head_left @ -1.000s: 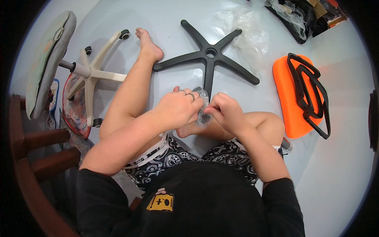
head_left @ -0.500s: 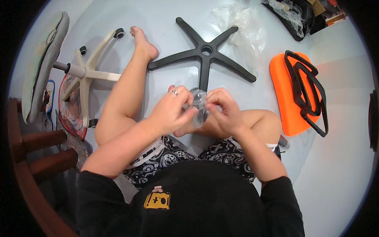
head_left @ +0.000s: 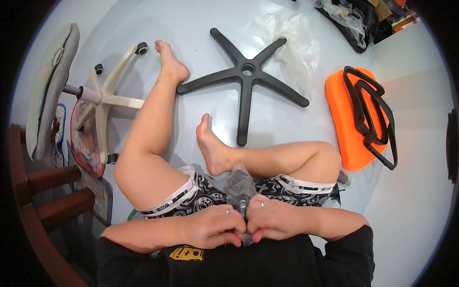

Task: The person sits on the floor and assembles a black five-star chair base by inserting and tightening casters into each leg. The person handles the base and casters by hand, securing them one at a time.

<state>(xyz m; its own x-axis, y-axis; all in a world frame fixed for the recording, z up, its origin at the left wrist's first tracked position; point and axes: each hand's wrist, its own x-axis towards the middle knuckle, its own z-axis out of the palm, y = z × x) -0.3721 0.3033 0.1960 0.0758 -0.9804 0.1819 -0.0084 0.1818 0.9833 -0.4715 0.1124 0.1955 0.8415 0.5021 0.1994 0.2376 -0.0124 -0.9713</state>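
Note:
Close to my body, a clear plastic bag [head_left: 238,185] with dark and shiny metal parts inside is pinched between both hands. My left hand [head_left: 214,226] is closed on the near end of the bag, fingers curled and thumb pressed in. Knuckle to knuckle with it, my right hand [head_left: 275,217] grips the same end from the other side. The bag's body points away from me, over my lap. What the parts inside are I cannot make out. Beyond my bent leg lies a black five-armed chair base [head_left: 248,71], its round centre hole facing up.
On the right, an orange seat cushion [head_left: 343,129] lies under black armrest frames [head_left: 370,112]. Crumpled clear plastic [head_left: 291,45] spreads behind the chair base. At left stand a chair with a pale base [head_left: 103,99] and a brown wooden frame [head_left: 60,191].
Both hands have drawn the bag back from near the chair base to my waist. They now pinch its near end together, and the bag hangs outward.

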